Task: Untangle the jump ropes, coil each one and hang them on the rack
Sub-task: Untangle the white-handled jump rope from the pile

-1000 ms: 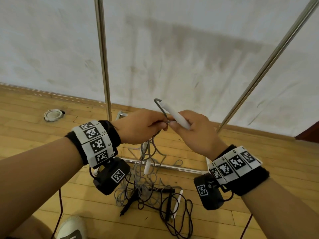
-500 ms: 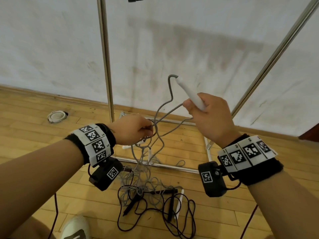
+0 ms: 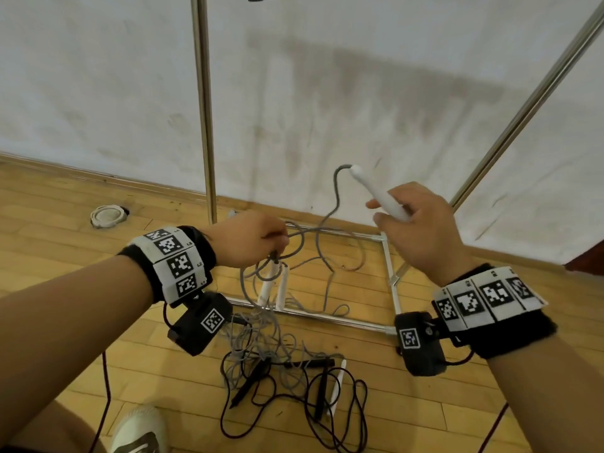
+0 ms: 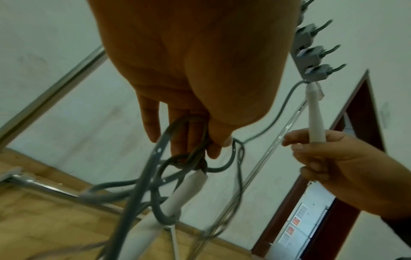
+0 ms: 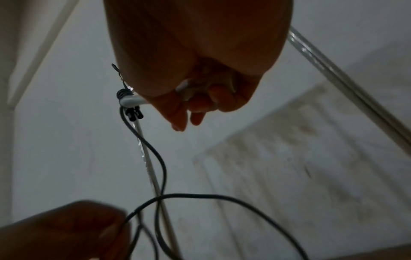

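Observation:
My right hand [image 3: 397,212] grips a white jump-rope handle [image 3: 376,192] that points up and to the left; its grey cord [image 3: 336,191] curls down toward my left hand [image 3: 276,246]. That hand pinches a knotted bunch of grey cord [image 4: 189,158], and two more white handles [image 3: 273,286] dangle below it. In the left wrist view the knot sits at the fingertips [image 4: 213,151], above a white handle [image 4: 186,191]. The right wrist view shows the held handle's tip [image 5: 130,102] and the cord [image 5: 155,158] looping down. On the floor lies a tangle of grey cord [image 3: 261,331] and black rope [image 3: 330,407] with black handles.
The metal rack has an upright pole [image 3: 204,109], a slanted pole [image 3: 523,103] and a floor frame [image 3: 390,273] by the white wall. Grey hooks [image 4: 311,52] line its top bar. A white ring [image 3: 108,215] lies on the wooden floor, and my shoe [image 3: 140,429] is near the tangle.
My hands have moved apart: the right carried the white handle up and to the right, drawing grey cord out, while the left stayed lower, pinching the knot; two white handles now hang clear below it.

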`<action>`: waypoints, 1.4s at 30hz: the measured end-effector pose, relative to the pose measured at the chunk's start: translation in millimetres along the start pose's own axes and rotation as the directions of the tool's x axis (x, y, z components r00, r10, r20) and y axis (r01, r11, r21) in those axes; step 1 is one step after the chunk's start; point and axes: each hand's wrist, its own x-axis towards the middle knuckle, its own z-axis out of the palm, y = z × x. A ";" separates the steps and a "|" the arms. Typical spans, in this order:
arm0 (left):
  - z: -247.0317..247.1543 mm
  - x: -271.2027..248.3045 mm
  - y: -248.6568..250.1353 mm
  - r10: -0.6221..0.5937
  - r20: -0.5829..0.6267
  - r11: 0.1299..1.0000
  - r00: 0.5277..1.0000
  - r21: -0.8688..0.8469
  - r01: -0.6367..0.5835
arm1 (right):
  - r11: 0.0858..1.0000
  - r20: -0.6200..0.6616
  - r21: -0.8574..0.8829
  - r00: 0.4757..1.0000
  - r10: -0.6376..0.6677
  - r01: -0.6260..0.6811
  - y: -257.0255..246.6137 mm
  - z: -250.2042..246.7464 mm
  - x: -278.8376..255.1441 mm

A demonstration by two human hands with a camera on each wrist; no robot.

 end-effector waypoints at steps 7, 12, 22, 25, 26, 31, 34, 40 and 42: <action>-6.4 -1.8 39.7 0.149 -0.064 0.989 0.987 0.013 -0.148 | 0.987 0.233 0.106 0.962 -0.145 0.123 -25.8 37.5 -17.4; -9.9 -4.5 37.9 0.154 -0.074 0.987 0.985 -0.023 -0.156 | 0.984 0.182 0.060 0.967 -0.178 0.170 -25.1 42.4 -13.5; -6.4 -8.0 12.6 0.087 0.016 0.995 0.996 0.038 -0.088 | 0.991 0.020 0.051 0.992 -0.125 0.124 -30.1 18.1 -1.5; -6.1 -6.7 3.6 0.069 -0.036 0.989 0.997 0.134 -0.064 | 0.986 -0.042 0.072 0.989 -0.145 0.147 -28.7 6.7 -0.5; -5.8 -5.5 0.5 0.078 -0.049 0.981 0.996 0.184 -0.068 | 0.986 -0.058 0.082 0.988 -0.140 0.144 -26.6 3.5 0.2; -7.8 -2.0 -10.6 -0.001 0.005 0.991 1.000 0.130 0.001 | 0.996 -0.094 0.074 0.995 -0.044 0.051 -10.1 -9.0 6.6; -8.2 -0.9 -12.7 -0.055 0.041 0.997 0.998 0.060 0.052 | 1.000 -0.101 0.020 0.995 0.013 -0.011 -0.8 -11.9 7.0; -6.4 -3.6 -3.9 -0.040 0.056 0.997 0.998 0.062 0.037 | 0.999 0.036 -0.040 0.999 0.024 -0.022 0.1 -6.8 1.8; -7.2 -3.1 5.7 -0.022 0.036 0.998 0.999 0.055 0.020 | 0.999 0.116 0.033 0.993 -0.009 0.005 -10.3 3.7 -5.2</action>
